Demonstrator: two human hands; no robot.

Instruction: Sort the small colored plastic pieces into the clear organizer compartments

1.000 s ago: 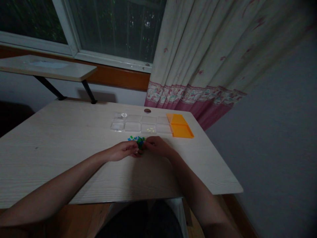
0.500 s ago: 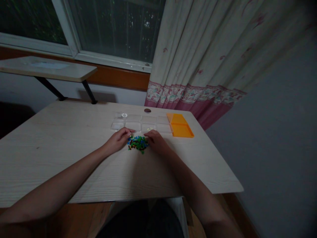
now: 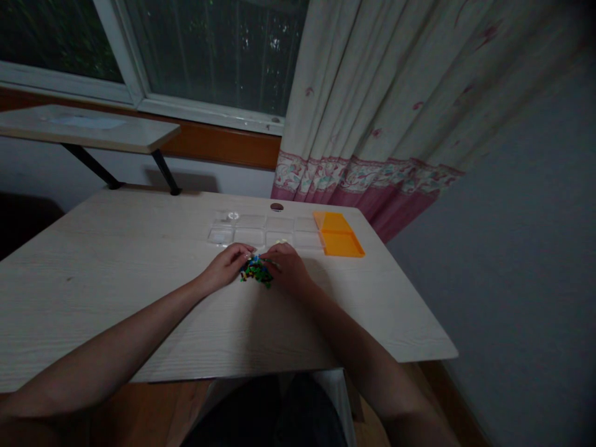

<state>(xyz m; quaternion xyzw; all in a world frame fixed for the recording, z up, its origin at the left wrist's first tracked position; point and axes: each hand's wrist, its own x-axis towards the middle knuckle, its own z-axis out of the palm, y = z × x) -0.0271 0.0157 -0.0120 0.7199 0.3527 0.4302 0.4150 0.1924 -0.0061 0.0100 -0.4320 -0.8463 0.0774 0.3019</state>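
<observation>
A small heap of tiny green, blue, yellow and dark plastic pieces (image 3: 256, 272) lies on the table between my hands. My left hand (image 3: 228, 263) rests at the heap's left edge, thumb and fingers brought together; whatever is between them is too small to make out. Over the right side of the heap, my right hand (image 3: 287, 268) has its fingers curled down at the pieces, and what they pinch is hidden. Just beyond both hands sits a clear plastic tray with square compartments (image 3: 249, 234). A few pale pieces (image 3: 281, 241) show in a near compartment, behind my right hand.
An open orange plastic case (image 3: 342, 244) adjoins the tray's right end. Behind the tray is a round cable hole (image 3: 277, 207) in the wooden table (image 3: 139, 261). A raised shelf (image 3: 102, 131) stands at the back left. A curtain (image 3: 367, 124) hangs behind the table.
My right hand has moved left over the heap, nearer my left hand, and covers more pieces. My left hand has barely shifted. Pale pieces in the tray show a little differently behind the right hand.
</observation>
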